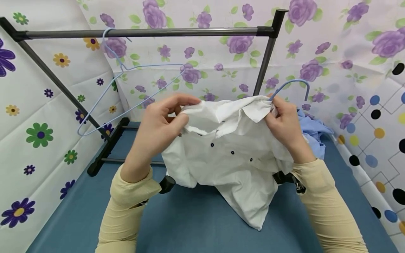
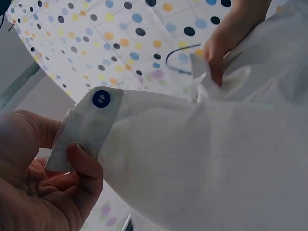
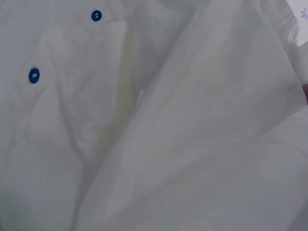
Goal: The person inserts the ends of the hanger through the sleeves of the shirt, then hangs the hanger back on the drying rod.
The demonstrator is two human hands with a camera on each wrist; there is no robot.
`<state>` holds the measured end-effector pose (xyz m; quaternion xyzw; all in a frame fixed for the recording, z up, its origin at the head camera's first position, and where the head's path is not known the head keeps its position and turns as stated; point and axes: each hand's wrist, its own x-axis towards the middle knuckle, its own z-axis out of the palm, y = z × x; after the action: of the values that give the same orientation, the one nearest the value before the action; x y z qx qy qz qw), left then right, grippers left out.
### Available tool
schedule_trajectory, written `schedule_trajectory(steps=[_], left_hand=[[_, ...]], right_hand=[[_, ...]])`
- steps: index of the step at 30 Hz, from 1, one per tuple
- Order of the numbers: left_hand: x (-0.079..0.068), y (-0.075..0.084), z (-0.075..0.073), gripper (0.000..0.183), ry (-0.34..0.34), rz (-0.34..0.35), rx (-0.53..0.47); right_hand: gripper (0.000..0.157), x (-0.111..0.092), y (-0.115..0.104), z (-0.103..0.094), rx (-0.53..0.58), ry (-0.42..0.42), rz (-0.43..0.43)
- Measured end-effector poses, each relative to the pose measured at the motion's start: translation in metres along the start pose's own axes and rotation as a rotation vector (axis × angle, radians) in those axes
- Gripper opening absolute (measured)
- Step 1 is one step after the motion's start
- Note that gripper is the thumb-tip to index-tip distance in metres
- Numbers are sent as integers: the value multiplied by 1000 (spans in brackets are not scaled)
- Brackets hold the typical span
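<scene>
A white shirt [image 1: 227, 168] with dark blue buttons hangs between both hands above the table. My left hand [image 1: 155, 123] pinches the collar edge on the left; in the left wrist view that hand [image 2: 53, 173] holds a collar end by a blue button [image 2: 101, 99]. On the other side, my right hand [image 1: 284, 121] grips the shirt by its collar. Out of the cloth beside it rises the hook of a blue hanger [image 1: 294, 80]; the shirt hides the hanger's body. White fabric [image 3: 202, 125] fills most of the right wrist view.
A dark metal rack [image 1: 190, 32] stands behind, with a bare blue hanger [image 1: 152, 65] on its bar at the left. Light blue cloth [image 1: 313, 130] lies on the blue table [image 1: 190, 218] behind my right hand. Patterned sheets surround the table.
</scene>
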<state>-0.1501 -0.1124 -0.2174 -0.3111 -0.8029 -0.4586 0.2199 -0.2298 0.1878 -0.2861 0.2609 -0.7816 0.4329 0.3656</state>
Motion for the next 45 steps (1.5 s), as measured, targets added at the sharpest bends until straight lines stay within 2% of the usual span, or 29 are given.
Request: schedule_trajectory(steps=[7,9,13,16,18,19,22,26,29,32,34,37,41,45], left_hand=[[-6,-4,32,40,-114,108,-74],[-6,-7,40,38,-150,124,-56],[-8,-12,49,28,-248,160,-17],[-11,-12,48,29,-298,203,4],[-12,-9,42,34,-273,216,19],[-12,-7,39,35,-237,209,30],[-12,-4,24,33,-67,143,42],[-11,2,7,27,151,63,-67],[-11,8,5,24,230,70,-134],[-11,10,12,23,233,125,-73],[-11,4,18,27,219,175,1],[-10,-19,25,39,151,267,132],[-6,-52,30,51,24,372,262],[1,-67,34,64,-13,432,415]], right_hand=[[21,2,-2,2,29,23,-10],[24,4,-1,1,29,31,-8],[25,8,1,-2,24,34,19],[21,8,0,-4,15,43,44],[20,9,-7,-6,22,55,54],[20,10,-11,-7,32,61,61],[19,11,-25,-10,55,86,76],[18,10,-28,-12,69,116,88],[18,9,-15,-11,74,133,104],[17,9,-1,-11,86,146,129],[18,9,4,-11,101,151,132],[18,9,2,-12,121,148,138],[20,9,-2,-14,156,146,147],[19,8,-2,-15,210,152,156]])
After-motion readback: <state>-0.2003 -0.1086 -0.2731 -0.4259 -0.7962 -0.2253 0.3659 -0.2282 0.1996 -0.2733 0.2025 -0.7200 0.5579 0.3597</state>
